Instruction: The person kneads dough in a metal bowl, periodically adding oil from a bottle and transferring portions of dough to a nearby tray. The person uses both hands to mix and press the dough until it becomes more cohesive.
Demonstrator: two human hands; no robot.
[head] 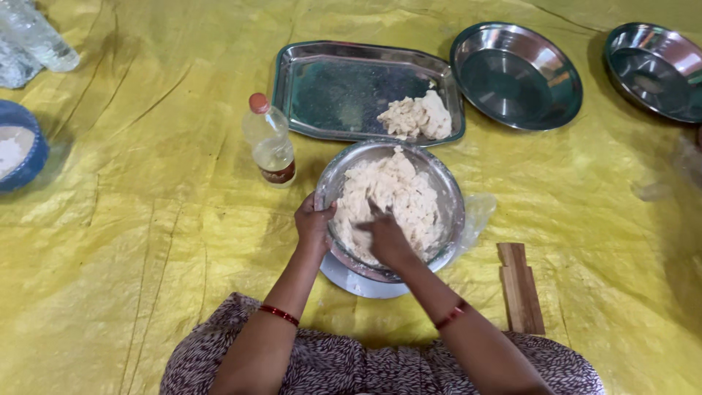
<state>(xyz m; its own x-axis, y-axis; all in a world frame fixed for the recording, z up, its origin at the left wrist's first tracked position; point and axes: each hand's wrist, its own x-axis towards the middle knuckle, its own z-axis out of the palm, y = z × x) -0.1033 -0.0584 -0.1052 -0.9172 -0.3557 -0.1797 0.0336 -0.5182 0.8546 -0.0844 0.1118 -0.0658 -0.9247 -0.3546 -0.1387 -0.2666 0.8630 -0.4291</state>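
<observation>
Left hand [313, 219] clamped on rim of steel bowl [446, 192], fingers curled over edge. Right hand [386, 238] down inside bowl, pressed into pale crumbly dough [391, 192], grip hard to tell. Bowl sits on yellow sheet [146, 241], right in front of person. Steel tray [344, 88] just behind, dough lump [418, 117] in its corner. Oil bottle [270, 143] left of bowl, wooden blocks [521, 287] off to right.

Yellow plastic sheet [146, 219] on the floor, set with kitchenware.
Centre: steel dough bowl [447, 192]. Twelve o'clock: steel tray [329, 88]. One to two: two steel plates [515, 73]. Eleven: oil bottle [270, 143]. Four: wooden block [521, 287].
</observation>
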